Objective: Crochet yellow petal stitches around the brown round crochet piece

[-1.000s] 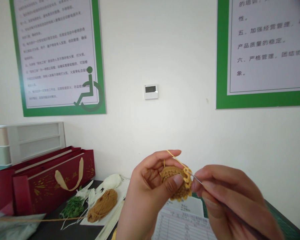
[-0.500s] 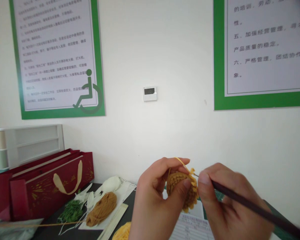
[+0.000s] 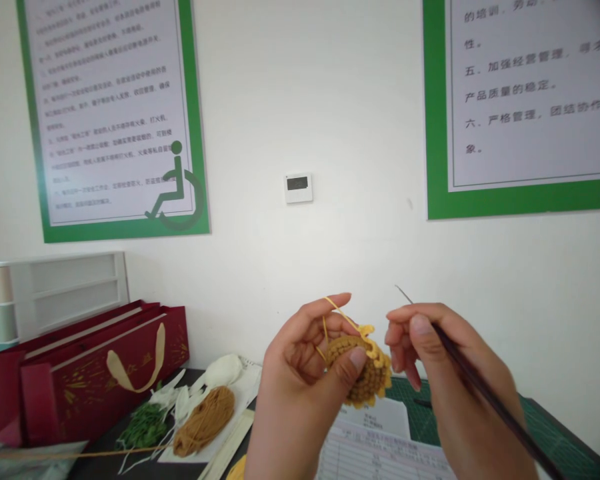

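My left hand (image 3: pixel 305 373) pinches a round crocheted piece (image 3: pixel 353 357), brown in the middle with a yellow looped edge. A strand of yellow yarn (image 3: pixel 339 309) runs over my left index finger to that edge. In my right hand (image 3: pixel 445 360) is a crochet hook (image 3: pixel 473 380) with a dark handle and a thin metal tip. The tip points up and left, apart from the crocheted piece. Part of a yellow yarn ball (image 3: pixel 237 469) shows at the bottom, left of my left wrist.
On the table at left lie a brown yarn skein (image 3: pixel 205 420), green yarn (image 3: pixel 144 425), a white yarn ball (image 3: pixel 224 369) and a ruler (image 3: pixel 227 447). A red gift bag (image 3: pixel 95 373) stands behind them. Printed sheets (image 3: pixel 380 453) and a green cutting mat (image 3: pixel 545 427) lie under my hands.
The hook has come out of the yellow edge, and my right hand has tilted its tip upward, away from the piece. My left hand has shifted slightly left with the crocheted piece.
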The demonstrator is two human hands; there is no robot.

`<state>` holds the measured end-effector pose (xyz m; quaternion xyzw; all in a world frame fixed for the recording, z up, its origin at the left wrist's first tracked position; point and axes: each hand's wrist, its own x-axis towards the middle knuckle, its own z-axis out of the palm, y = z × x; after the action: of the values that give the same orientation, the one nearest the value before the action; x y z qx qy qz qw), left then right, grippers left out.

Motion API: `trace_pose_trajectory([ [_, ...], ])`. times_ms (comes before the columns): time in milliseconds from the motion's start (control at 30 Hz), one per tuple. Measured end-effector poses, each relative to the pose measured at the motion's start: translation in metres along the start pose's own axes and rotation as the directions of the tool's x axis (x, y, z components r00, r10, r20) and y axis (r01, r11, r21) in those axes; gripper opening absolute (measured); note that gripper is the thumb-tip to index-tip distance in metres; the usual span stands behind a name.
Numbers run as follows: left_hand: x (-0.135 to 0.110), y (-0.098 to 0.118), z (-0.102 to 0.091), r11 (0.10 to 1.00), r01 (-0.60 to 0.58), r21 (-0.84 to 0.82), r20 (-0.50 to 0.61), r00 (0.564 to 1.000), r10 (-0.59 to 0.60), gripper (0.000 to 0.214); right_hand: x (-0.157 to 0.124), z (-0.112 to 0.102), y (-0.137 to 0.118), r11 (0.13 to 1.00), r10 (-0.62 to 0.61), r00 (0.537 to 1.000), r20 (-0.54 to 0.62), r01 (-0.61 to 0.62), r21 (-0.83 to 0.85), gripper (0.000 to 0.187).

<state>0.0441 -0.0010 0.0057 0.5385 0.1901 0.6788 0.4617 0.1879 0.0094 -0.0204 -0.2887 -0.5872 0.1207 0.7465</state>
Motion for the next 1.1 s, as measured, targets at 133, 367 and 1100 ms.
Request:
trace_pose_trajectory([
  [133,0.002,-0.004,-0.005,0.999,-0.027,0.028,0.060,0.998,0.025,0.038,0.001,-0.002,0.002,0.991,0.049,0.986,0.158,-0.027,-0.134,0.022],
  [367,0.001,-0.003,-0.004,1.000,-0.008,0.004,0.039,0.999,0.008,0.057,0.001,-0.001,0.003,0.985,0.127,0.943,0.307,-0.083,-0.151,0.017],
  [1100,0.002,0.001,-0.008,0.996,-0.036,-0.082,0.131,0.990,0.046,0.125,-0.002,0.003,-0.015,0.922,0.337,0.838,0.430,-0.386,0.029,0.031],
])
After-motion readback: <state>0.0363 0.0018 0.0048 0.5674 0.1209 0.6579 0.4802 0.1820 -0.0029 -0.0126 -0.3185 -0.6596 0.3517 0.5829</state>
